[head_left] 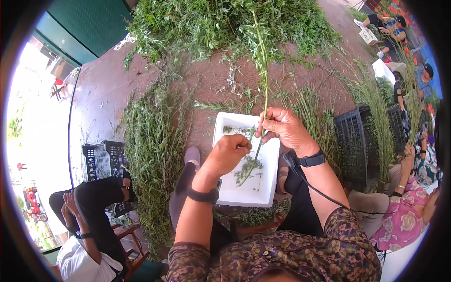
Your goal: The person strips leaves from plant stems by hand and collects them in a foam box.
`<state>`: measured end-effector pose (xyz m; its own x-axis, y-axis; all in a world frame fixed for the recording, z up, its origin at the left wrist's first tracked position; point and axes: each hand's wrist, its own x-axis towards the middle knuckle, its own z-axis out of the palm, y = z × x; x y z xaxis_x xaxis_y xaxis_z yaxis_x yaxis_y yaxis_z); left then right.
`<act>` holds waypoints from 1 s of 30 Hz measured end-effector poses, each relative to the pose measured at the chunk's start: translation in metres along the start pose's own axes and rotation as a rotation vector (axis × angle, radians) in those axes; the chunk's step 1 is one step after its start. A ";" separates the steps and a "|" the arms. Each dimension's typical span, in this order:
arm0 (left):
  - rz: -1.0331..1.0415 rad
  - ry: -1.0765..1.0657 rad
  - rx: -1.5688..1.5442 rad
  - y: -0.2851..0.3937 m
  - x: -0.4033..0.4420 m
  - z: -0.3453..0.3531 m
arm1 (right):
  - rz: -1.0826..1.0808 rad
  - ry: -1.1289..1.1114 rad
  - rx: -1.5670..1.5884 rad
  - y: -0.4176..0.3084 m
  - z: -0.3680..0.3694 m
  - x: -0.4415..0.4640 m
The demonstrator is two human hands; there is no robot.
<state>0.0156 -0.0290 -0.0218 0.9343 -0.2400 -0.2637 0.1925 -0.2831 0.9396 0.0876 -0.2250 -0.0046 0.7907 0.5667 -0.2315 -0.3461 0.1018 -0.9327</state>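
A long green plant stem stands nearly upright in the grip of my right hand, its leafy top reaching over the big green heap. Its lower end slants down over a white foam box. My left hand is closed just left of the stem, above the box; whatever its fingers pinch is hidden or too small to name. Loose green leaves lie inside the box.
A large heap of leafy plants lies ahead. Stalks are piled at left and right. Black crates stand on both sides. One person sits at left; several people sit at right, one hand holding stalks.
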 end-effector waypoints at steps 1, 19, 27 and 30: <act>-0.008 0.038 0.023 0.001 -0.001 0.001 | 0.011 -0.018 -0.017 0.000 0.000 -0.001; 0.224 0.136 -0.913 0.022 0.002 0.000 | 0.221 -0.375 -0.239 0.003 0.017 -0.011; 0.248 0.170 -0.959 0.011 0.005 0.002 | 0.229 -0.398 -0.270 0.003 0.019 -0.012; 0.221 0.174 -0.956 0.010 0.006 0.003 | 0.223 -0.406 -0.284 0.003 0.019 -0.012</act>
<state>0.0224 -0.0365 -0.0147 0.9945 -0.0356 -0.0981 0.0982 0.6364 0.7651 0.0679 -0.2161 0.0005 0.4355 0.8254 -0.3592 -0.2882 -0.2502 -0.9243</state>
